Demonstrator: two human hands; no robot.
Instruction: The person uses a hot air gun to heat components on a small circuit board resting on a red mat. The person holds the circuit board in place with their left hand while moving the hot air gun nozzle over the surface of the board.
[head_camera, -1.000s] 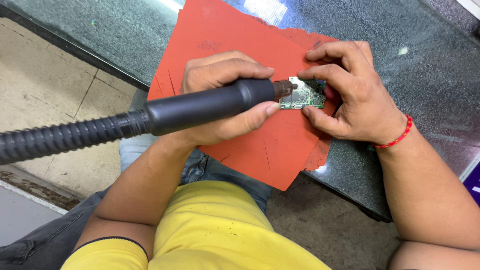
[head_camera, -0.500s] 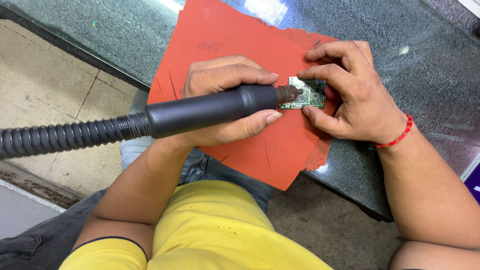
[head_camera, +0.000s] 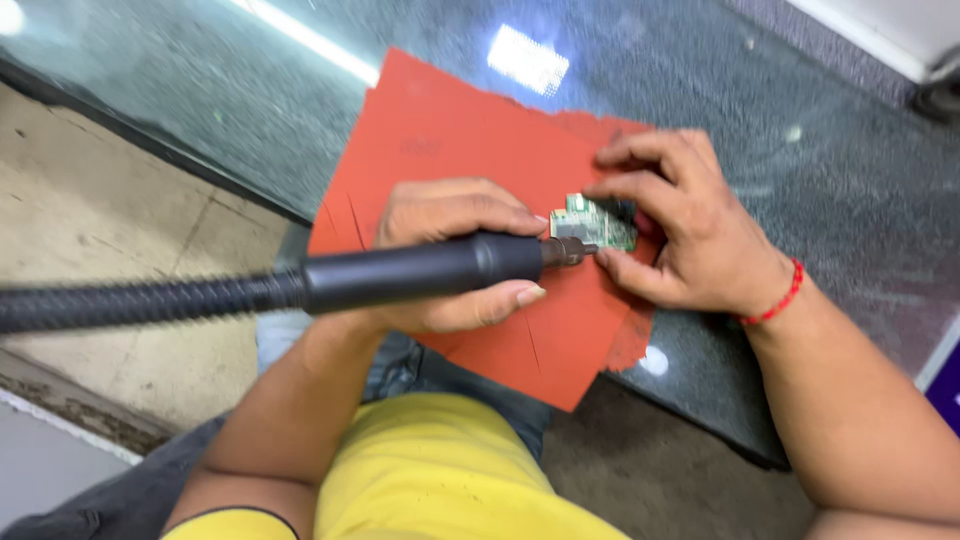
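One head-mounted view, looking down over the person's lap and forearms. Small green circuit board (head_camera: 592, 221) lies flat on a red-orange mat (head_camera: 470, 140), which rests on a dark speckled stone countertop (head_camera: 780, 90) and overhangs its near edge. The board sits between the two hands, nearer the right one. Left hand (head_camera: 455, 250) is wrapped around the black barrel of a hot-air handpiece (head_camera: 420, 270), fingers over the top and thumb underneath; the barrel lies almost level across the frame, its metal nozzle (head_camera: 568, 251) just at the near-left edge of the board. Whether the nozzle touches the board cannot be told. A ribbed black hose (head_camera: 130, 300) runs from the handpiece out of the left side of the frame. Right hand (head_camera: 690, 235) is arched over the board's right side, pinching it, with fingertips (head_camera: 600, 190) on its far edge and the thumb against its near edge; a red cord bracelet (head_camera: 775, 300) circles that wrist. Both forearms angle inward from the lower corners, above a yellow shirt (head_camera: 440, 470) and a tiled floor (head_camera: 120, 220) below the counter.
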